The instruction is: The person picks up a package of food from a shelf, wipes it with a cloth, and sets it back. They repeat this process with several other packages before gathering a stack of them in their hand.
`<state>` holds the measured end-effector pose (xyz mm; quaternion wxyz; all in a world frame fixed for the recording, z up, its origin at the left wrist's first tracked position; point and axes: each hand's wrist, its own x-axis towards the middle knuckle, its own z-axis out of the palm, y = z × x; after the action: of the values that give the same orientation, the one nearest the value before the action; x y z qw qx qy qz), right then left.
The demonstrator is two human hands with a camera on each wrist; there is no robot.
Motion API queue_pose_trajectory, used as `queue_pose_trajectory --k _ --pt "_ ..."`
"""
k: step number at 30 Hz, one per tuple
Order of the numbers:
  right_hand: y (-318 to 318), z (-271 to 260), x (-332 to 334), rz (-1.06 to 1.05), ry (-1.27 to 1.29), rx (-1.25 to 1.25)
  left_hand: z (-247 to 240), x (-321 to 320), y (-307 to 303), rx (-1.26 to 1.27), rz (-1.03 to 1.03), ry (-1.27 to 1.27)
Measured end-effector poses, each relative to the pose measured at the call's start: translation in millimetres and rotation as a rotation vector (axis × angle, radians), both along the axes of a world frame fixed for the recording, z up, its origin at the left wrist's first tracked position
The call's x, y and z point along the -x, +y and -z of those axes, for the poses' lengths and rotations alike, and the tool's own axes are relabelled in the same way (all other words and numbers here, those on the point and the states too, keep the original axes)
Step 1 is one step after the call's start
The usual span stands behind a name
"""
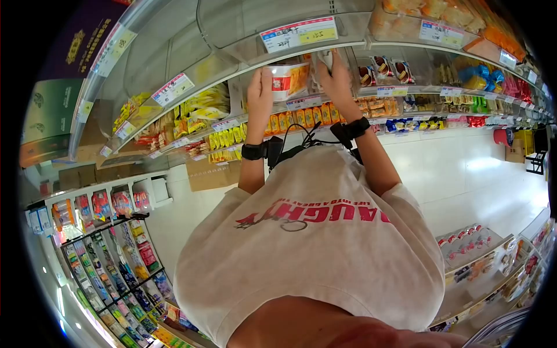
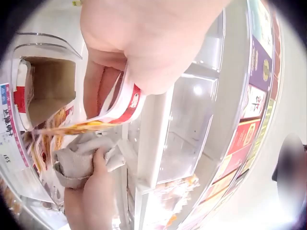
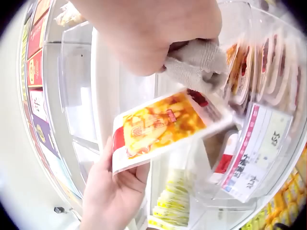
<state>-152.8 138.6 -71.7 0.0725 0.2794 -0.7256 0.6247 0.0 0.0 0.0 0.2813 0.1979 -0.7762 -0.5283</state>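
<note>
While we reach up toward twelve o'clock, our left hand grips a red-and-white snack pack. The fingers curl round its lower edge and hold it tilted in the air, just off the shelf. At three o'clock of the pack, our right hand is closed on a bunched grey cloth, which it pushes into the shelf space behind the pack. Whether the cloth touches the shelf board we cannot tell.

Just beyond the cloth, again at three o'clock, a row of like packs stands on edge. An open carton with a bare brown inside sits near the hands. A price label hangs on the rail at twelve o'clock. Yellow bags fill the shelf at nine o'clock, orange packets line the one at six o'clock, and the pale floor runs off toward four o'clock.

As we judge it, the wiping of this slot is under way. One pack is lifted out of the way and the cloth is at the spot. The pack is not yet set back, and the neighbouring packs stand where they are.
</note>
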Motion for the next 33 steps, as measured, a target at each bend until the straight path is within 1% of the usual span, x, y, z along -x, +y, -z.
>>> queue_pose_trajectory --k 2,3,5,6,9,10,12,13,15,16,17,18,19,20,21,22,23,24,25,27,28,29,31,32,33 --pt "6 -2 -4 -0.022 -0.147 0.013 5 -10 0 -0.100 -0.064 0.083" --pt "10 -6 -6 -0.038 -0.199 0.018 16 -12 0 -0.238 -0.084 0.159" --pt "8 -25 -25 -0.108 -0.282 0.128 15 -25 -9 -0.405 -0.121 0.254" --pt "9 -28 -27 -0.230 -0.416 0.028 16 -34 -15 -0.486 -0.110 0.289" --pt "4 -35 -55 -0.275 -0.925 0.214 22 -50 -16 -0.707 -0.089 0.410" --pt "6 -44 -62 -0.370 -0.989 0.222 14 -57 -13 -0.768 -0.080 0.417" --pt "7 -63 -76 -0.567 -1.121 0.236 20 -68 -20 -0.890 -0.080 0.442" --pt "7 -64 -82 -0.594 -1.075 0.200 21 -75 -23 -0.948 -0.078 0.452" --pt "7 -58 -86 -0.643 -0.970 0.134 20 -91 -21 -0.921 0.081 0.521" --pt "6 -54 -81 -0.686 -0.870 0.040 16 -94 -23 -1.123 0.238 0.660" --pt "3 -50 -80 -0.614 -0.728 -0.002 12 -98 -22 -1.323 0.406 0.795" --pt "-2 -54 -85 -0.539 -0.587 -0.043 10 -102 -20 -1.240 0.414 0.610" --pt "-6 -57 -88 -0.463 -0.444 -0.081 9 -104 -15 -1.291 0.349 0.619" --pt "-10 -57 -89 -0.368 -0.302 -0.212 8 -104 -7 -1.343 0.283 0.625" --pt "-13 -61 -94 -0.344 -0.230 -0.223 6 -104 -3 -1.396 0.218 0.630" --pt "-13 -66 -100 -0.322 -0.157 -0.235 19 -108 -6 -1.364 0.339 0.727" --pt "-12 -73 -105 -0.305 -0.080 -0.250 24 -111 -8 -1.306 0.312 0.639" --pt "-9 -101 -114 -0.340 -0.148 -0.331 10 -114 -9 -1.248 0.283 0.554" --pt "-10 -100 -116 -0.306 -0.176 -0.246 5 -116 -10 -1.190 0.251 0.474" --pt "-11 -85 -117 -0.237 -0.238 -0.064 13 -121 -13 -1.256 0.204 0.525" --pt "-13 -74 -116 -0.230 -0.269 0.090 13 -122 -16 -1.283 0.186 0.545" --pt "-12 -66 -116 -0.216 -0.284 0.099 13 -124 -15 -1.268 0.160 0.545" --pt "-23 -73 -138 -0.178 -0.313 0.120 6 -123 -12 -1.241 0.118 0.538" --pt "-39 -67 -150 -0.165 -0.221 0.133 22 -120 -8 -1.239 0.219 0.530" --pt "-48 -48 -155 -0.203 -0.241 0.063 51 -114 -1 -1.234 0.317 0.519"
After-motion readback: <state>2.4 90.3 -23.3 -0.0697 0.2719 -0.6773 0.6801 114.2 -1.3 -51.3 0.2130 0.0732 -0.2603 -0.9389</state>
